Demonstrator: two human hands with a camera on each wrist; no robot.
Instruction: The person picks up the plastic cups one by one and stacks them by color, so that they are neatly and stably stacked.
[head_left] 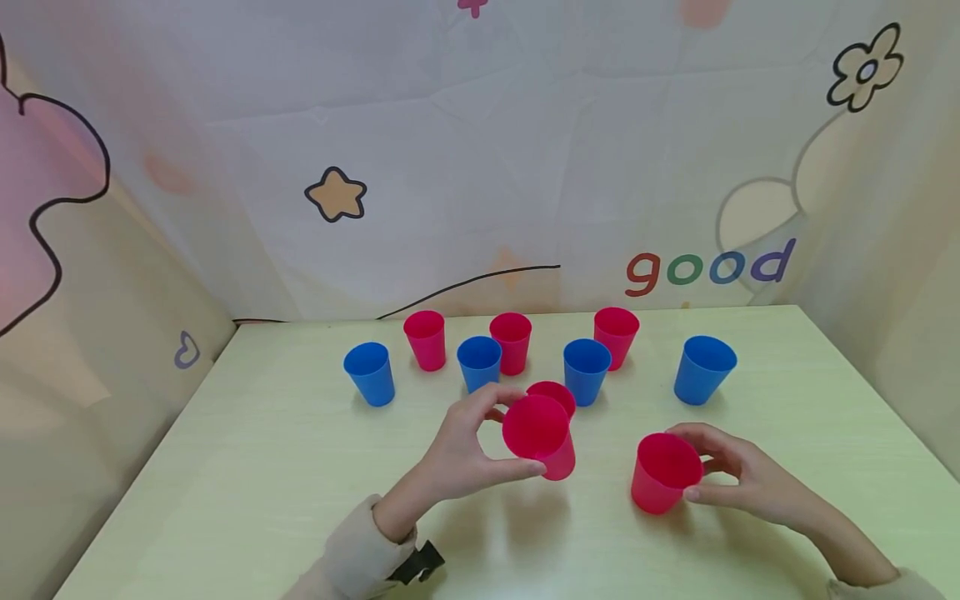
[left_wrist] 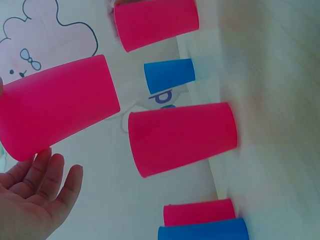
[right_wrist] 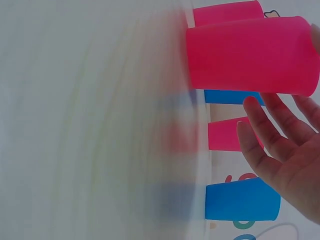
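Note:
My left hand (head_left: 468, 446) grips a pink cup (head_left: 534, 427) between thumb and fingers. The left wrist view has this cup (left_wrist: 57, 107) raised off the tabletop and tilted, fingers (left_wrist: 45, 185) beneath it. Just behind it another pink cup (head_left: 553, 392) stands upright on the table, partly hidden in the head view. To the right, my right hand (head_left: 738, 475) holds a third pink cup (head_left: 663, 471) by its right side, mouth up. Its base is at or close to the tabletop; the right wrist view shows the same cup (right_wrist: 250, 55) above curved fingers (right_wrist: 270, 135).
Farther back on the pale table (head_left: 247, 467) stand several blue cups (head_left: 370, 375), spread left to right. Several pink cups (head_left: 427, 342) form a row behind them, near the rear edge. A printed cloth (head_left: 450, 192) hangs behind the table and along both sides.

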